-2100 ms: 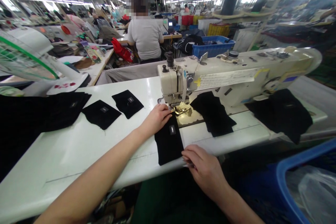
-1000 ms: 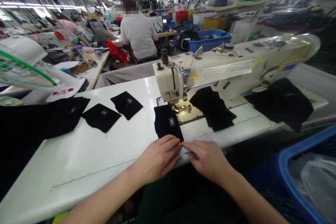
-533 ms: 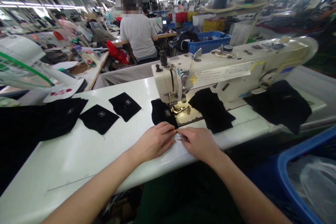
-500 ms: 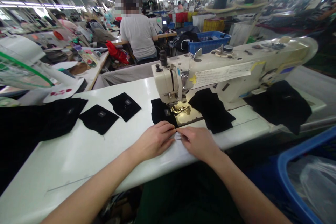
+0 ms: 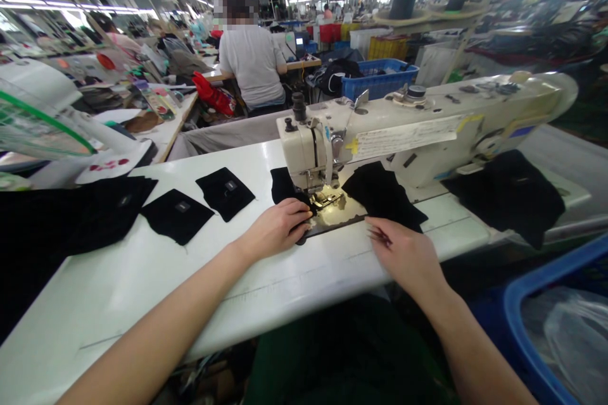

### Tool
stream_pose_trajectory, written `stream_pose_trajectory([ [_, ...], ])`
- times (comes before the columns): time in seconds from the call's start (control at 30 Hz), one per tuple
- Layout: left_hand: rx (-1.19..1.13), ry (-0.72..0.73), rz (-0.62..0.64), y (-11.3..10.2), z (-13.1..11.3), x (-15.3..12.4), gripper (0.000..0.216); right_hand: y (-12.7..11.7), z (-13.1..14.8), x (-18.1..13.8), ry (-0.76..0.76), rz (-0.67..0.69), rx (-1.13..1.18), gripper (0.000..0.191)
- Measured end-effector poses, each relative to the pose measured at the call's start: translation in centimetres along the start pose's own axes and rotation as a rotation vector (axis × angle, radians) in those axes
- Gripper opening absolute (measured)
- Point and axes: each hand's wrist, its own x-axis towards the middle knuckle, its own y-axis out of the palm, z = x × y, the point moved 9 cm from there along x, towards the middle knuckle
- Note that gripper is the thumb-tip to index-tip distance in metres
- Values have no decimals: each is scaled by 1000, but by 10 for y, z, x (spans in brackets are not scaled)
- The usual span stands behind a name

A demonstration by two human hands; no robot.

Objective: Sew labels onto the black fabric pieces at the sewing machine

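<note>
My left hand (image 5: 278, 228) is closed at the front edge of a black fabric piece (image 5: 282, 185), its fingertips close beside the presser foot (image 5: 327, 199) of a sewing machine (image 5: 361, 120). Part of that piece lies hidden behind my fingers and the machine head. My right hand (image 5: 403, 253) is to the right, by the front edge of the needle plate, closed around a small metal tool with two thin tips (image 5: 375, 235); its handle is hidden in the palm. Just beyond the right hand lies a stack of black fabric pieces (image 5: 382, 193).
Two labelled black pieces (image 5: 178, 215) lie left on the white table (image 5: 142, 291), with a larger black pile (image 5: 104, 215) beyond. More black fabric (image 5: 510, 196) rests at the right. A blue basket (image 5: 515, 310) stands lower right. A person (image 5: 251, 66) sits ahead, back turned.
My right hand has moved right, away from my left hand, with the metal tool still in it. The fabric piece has turned and shifted away from me, and its label is now out of sight.
</note>
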Motion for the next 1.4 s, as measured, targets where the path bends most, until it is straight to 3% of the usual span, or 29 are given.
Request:
stream_pose_trajectory([
  [0.27,45,-24,15,0,21,9,30,-27,-25,-1,95,-64,-140,28],
  [0.5,32,-48,-8,1,25,9,30,-7,-30,-7,145,92,-274,33],
  [0.63,23,-54,-25,1,25,6,32,-10,-34,-11,178,46,-132,18],
  [0.83,24,-78,-35,3,27,4,36,-11,-50,-16,209,100,108,21],
  [0.93,27,-109,-32,3,35,-2,38,-25,-55,-15,231,-37,210,22],
  [1.07,94,-207,-61,-11,66,-22,40,-68,-56,-18,301,-449,168,26],
  [1.17,236,-299,-116,-30,74,-36,38,-96,-32,-17,150,-599,79,22],
  [1.23,279,-258,-194,-43,47,-36,34,-106,-4,-13,-44,-549,45,21],
  [1.3,225,-94,-304,-55,-7,-29,27,-107,32,-10,-253,-360,39,29],
  [1.4,5,120,-331,-64,-93,-14,59,-101,84,-19,-507,-31,81,42],
])
